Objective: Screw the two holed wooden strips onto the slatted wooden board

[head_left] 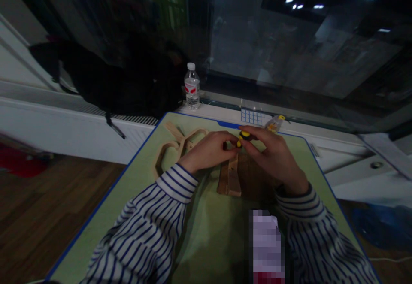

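Note:
Above the table, my right hand (pixel 273 155) is closed, thumb and fingers around a short yellow-and-black screwdriver-like tool (pixel 245 134). My left hand (pixel 210 151) meets it from the left, thumb and forefinger pinched at the tool's lower yellow end; whether something small is also between those fingertips cannot be seen. Just below the hands, a light wooden strip (pixel 234 179) lies on a darker brown wooden board (pixel 254 181), partly covered by my right hand. Beside my left hand lies a curved light wooden frame (pixel 159 157), its right part hidden behind the hand.
The pale green table (pixel 206 241) has a blue edge. A water bottle (pixel 192 87) stands on the windowsill, with a blue-gridded sheet (pixel 251 116) and a clear bag with yellow contents (pixel 274 124) to its right. A black bag (pixel 122 82) rests at left. A pixelated patch covers the near table area.

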A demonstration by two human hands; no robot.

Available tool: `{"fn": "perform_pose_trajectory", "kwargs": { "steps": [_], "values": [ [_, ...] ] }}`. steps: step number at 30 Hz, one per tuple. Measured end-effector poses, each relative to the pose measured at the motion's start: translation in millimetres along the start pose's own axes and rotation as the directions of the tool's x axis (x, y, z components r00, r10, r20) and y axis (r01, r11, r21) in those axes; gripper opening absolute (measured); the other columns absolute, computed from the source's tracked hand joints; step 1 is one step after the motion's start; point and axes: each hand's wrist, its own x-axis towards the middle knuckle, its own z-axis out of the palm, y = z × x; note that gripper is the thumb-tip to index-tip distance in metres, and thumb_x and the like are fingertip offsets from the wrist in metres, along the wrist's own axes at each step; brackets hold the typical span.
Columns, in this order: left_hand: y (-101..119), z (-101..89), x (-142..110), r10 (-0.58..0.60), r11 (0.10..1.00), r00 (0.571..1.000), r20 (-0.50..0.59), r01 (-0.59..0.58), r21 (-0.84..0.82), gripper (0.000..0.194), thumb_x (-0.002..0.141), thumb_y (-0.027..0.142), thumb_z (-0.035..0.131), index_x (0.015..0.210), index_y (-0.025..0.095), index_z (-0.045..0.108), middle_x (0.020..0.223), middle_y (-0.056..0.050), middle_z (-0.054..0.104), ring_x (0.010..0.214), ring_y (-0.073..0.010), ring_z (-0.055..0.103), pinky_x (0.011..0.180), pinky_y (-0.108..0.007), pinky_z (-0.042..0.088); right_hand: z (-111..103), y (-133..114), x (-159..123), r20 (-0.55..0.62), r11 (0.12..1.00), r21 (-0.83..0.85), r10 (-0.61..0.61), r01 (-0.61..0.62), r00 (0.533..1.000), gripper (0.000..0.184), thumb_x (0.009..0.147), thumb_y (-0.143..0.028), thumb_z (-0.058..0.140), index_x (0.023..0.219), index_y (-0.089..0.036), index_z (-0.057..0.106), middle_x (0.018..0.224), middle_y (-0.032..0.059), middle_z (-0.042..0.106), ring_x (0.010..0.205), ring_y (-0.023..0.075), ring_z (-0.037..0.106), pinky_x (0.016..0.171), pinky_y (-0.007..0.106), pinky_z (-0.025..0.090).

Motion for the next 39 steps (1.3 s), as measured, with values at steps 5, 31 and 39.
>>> {"fn": "perform_pose_trajectory", "kwargs": {
  "steps": [5,31,39],
  "values": [
    [2.1,-1.0,0.2,-0.034,0.999,0.999,-0.005,0.034,-0.013,0.024,0.084,0.036,0.06,0.097,0.017,0.068,0.093,-0.003,0.071,0.077,-0.0155,0.063,0.067,-0.024,0.045,2.1,1.8,0.5,-0.023,0.999,0.007,0.037,-0.037,0.999,0.031,0.088,-0.031,0.059,0.118,-0.022,0.059,0.105,0.0063,0.071,0.087,0.0173,0.068,0.081,0.035,0.056],
    [3.5,-2.8,0.2,-0.014,1.0,1.0,0.023,0.014,-0.013,0.02,0.083,0.024,0.057,0.097,0.017,0.069,0.09,-0.002,0.072,0.075,-0.0143,0.063,0.068,-0.024,0.045,-1.1,0.5,0.3,0.016,1.0,0.011,-0.001,0.001,1.0,0.033,0.09,-0.024,0.056,0.123,-0.025,0.057,0.111,0.0053,0.069,0.09,0.017,0.067,0.084,0.036,0.055],
    [5.8,-5.0,0.1,-0.047,0.999,0.999,-0.014,0.047,0.007,0.02,0.084,0.033,0.06,0.093,0.017,0.069,0.085,-0.002,0.072,0.073,-0.0148,0.063,0.069,-0.025,0.045,0.0,0.1,0.4,-0.011,0.999,0.003,0.053,-0.053,0.999,0.033,0.088,-0.029,0.059,0.119,-0.022,0.058,0.103,0.0055,0.071,0.082,0.0169,0.068,0.076,0.033,0.057]
  ]
}}
